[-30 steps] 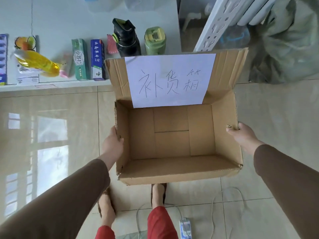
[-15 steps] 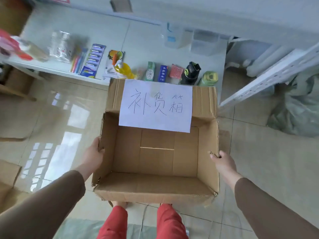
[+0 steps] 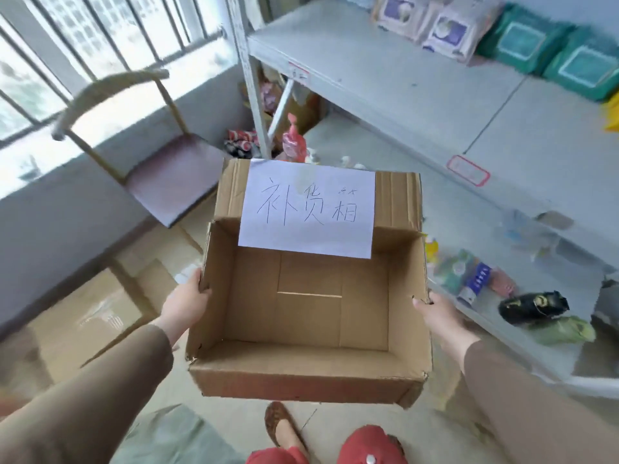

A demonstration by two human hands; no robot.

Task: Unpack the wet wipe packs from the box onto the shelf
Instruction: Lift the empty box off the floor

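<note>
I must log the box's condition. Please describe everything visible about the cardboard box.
The cardboard box is brown corrugated, open-topped and looks empty. A white paper sheet with handwritten characters covers its raised far flap. It is held above the floor, the left hand gripping its left wall and the right hand its right wall. Its edges look worn.

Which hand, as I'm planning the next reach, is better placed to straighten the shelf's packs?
Likely right: the right hand grips the box wall on the shelf side, where the wet wipe packs lie; the left hand is opposite.
</note>
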